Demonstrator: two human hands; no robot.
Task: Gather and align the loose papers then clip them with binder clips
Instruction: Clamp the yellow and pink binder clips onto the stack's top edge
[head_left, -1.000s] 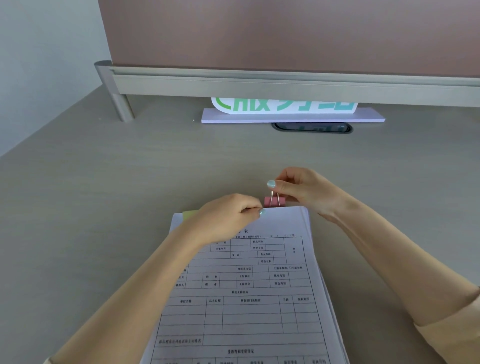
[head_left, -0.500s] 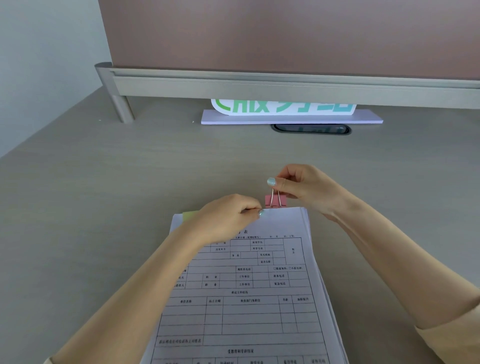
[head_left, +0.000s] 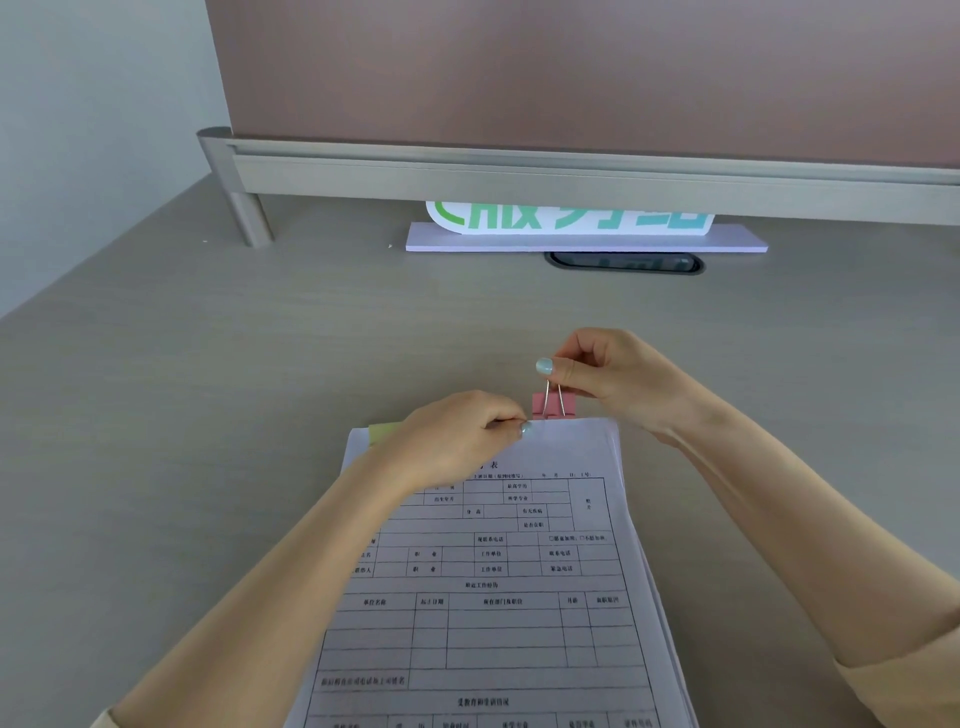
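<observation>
I have the desk (head_left: 218, 415) under everything, and on it the stack of papers (head_left: 493, 613) lying flat, its far edge pointing away from me. The sheets look gathered, though along the right side the lower ones fan out slightly, so the alignment is not perfect. I judge a stack like this light but floppy and slick between sheets; it will shear if pushed from one side, so it wants holding down near the edge being clipped, not out at a corner.

My left hand (head_left: 457, 441) is closed, pressing on the top edge of the stack just left of the clip, fingertips pinched at the paper's rim. A green tab (head_left: 382, 431) peeks out beside it; I cannot tell whether that is another clip or a sticky note.

My right hand (head_left: 618, 379) grips the wire handles of the pink binder clip (head_left: 553, 404), thumb and finger squeezed on them. The clip sits at the far edge of the stack, its body upright. The spring is stiff for its size, so the handles are the right hold.
</observation>
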